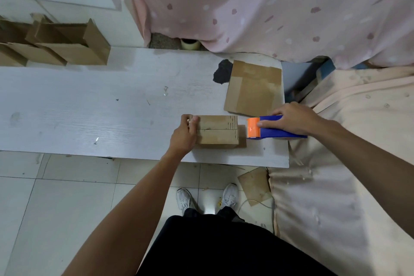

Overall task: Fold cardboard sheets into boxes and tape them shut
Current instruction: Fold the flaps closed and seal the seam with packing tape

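Observation:
A small folded cardboard box point(217, 131) stands on the white table point(89, 107) near its front edge, its top flaps closed with a seam running left to right. My left hand point(184, 135) grips the box's left end, thumb on top. My right hand point(295, 119) holds a blue tape dispenser point(277, 130) whose orange front point(253, 129) sits just right of the box. A flat taped cardboard sheet point(254, 87) lies behind the box, toward the table's right end.
Several open cardboard boxes point(67, 45) stand at the back left. A black lump point(223, 71) lies beside the flat sheet. A tape roll point(190, 43) sits behind the table. Pink cloth point(336, 163) covers furniture on the right; a cardboard scrap point(255, 186) lies on the tiled floor.

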